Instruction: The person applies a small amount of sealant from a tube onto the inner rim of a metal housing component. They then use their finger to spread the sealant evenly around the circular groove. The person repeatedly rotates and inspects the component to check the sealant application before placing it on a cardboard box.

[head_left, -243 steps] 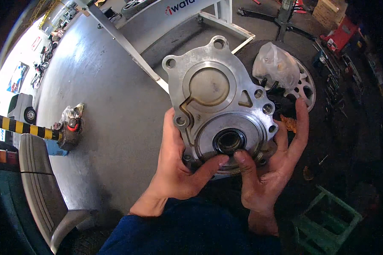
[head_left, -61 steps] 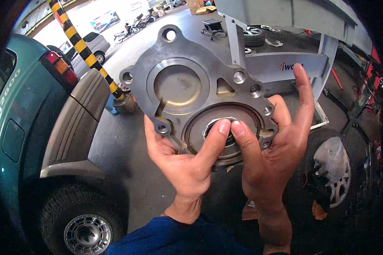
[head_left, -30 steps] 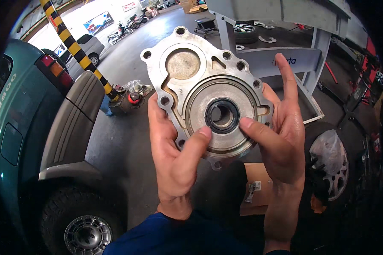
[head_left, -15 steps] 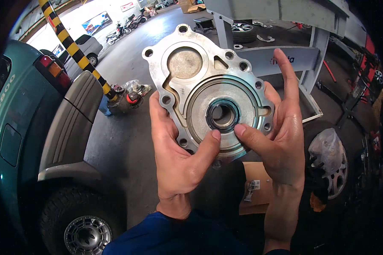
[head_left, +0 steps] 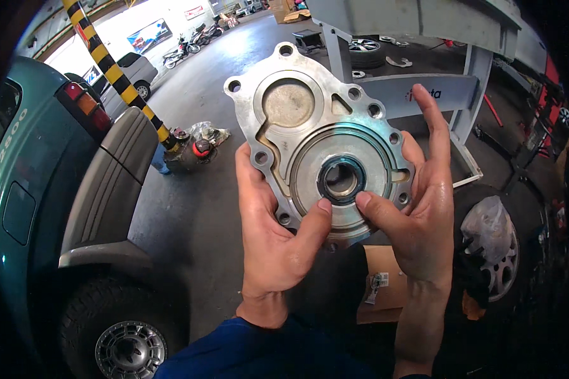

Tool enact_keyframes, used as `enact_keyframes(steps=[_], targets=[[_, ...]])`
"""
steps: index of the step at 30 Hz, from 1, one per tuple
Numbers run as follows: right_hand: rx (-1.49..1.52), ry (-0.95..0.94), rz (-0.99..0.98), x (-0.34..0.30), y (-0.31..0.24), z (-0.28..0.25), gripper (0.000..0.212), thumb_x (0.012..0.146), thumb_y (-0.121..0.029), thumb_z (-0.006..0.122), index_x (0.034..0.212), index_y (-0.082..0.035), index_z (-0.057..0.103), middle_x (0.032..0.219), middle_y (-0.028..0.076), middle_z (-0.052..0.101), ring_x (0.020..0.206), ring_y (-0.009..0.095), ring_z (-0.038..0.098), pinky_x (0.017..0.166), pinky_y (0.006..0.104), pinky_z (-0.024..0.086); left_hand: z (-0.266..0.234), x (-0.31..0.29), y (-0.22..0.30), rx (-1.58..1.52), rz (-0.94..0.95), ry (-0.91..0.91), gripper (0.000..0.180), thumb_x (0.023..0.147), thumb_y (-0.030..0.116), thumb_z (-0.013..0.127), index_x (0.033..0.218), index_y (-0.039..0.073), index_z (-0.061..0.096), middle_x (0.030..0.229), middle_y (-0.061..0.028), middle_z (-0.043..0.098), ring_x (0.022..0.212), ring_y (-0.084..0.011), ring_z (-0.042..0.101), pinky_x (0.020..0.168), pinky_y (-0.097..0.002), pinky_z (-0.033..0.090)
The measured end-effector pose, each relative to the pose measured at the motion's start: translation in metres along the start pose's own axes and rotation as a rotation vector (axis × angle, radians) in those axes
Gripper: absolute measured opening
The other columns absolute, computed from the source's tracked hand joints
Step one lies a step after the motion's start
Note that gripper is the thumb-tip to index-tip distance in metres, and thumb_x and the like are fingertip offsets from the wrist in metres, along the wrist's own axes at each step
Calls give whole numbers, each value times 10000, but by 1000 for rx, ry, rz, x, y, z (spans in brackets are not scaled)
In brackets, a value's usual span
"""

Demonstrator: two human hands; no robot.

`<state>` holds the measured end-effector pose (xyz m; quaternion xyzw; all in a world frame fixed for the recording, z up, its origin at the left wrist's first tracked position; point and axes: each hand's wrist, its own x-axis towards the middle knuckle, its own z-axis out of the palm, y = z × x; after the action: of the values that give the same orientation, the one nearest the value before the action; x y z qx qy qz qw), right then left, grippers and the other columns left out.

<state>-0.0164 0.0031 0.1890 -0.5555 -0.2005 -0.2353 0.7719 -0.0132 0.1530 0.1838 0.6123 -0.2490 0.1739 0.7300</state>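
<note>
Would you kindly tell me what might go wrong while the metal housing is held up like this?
The metal housing is held up only by the left hand and right hand, so a slip might drop it onto the floor. Both thumbs sit by the lower edge of the black ring; uneven pressure there could perhaps mark it.

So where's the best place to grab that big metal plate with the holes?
Probably the lower left and right edges of the metal plate, coming from both sides, as the left grip and right grip do. It's wide and its face is turned toward you, so wrapping around the bumpy edges and pressing the front, near the black ring, should keep it steady.
</note>
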Motion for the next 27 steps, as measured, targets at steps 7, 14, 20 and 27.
enact_keyframes(steps=[7,14,20,27], targets=[[51,8,-6,-2,2,1,1022,677,36,678,1537,0,128,1323,287,498,1098,271,642,972,345,531,0,0,0,57,31,-24,698,837,-50,596,1430,-51,228,1314,-180,501,1193,-220,545,1014,-328,430],[80,-9,74,-2,-7,1,1032,706,-23,714,1537,10,103,1293,291,522,1116,275,634,989,352,513,2,2,4,-170,-32,16,521,959,115,529,1398,-48,300,1320,-174,501,1211,-203,519,1030,-321,399],[115,18,85,-4,-3,1,967,756,-33,674,1536,9,104,1269,289,533,1107,265,636,975,345,516,-3,8,-10,-221,30,2,533,1034,306,372,1418,-59,308,1360,-186,488,1248,-211,498,1061,-338,378],[217,112,145,-10,-6,3,857,855,-57,579,1523,24,47,1281,295,478,1096,270,628,937,347,532,-11,9,-28,48,216,-28,693,1042,483,261,1465,-63,317,1414,-206,491,1297,-246,498,1075,-403,405]])
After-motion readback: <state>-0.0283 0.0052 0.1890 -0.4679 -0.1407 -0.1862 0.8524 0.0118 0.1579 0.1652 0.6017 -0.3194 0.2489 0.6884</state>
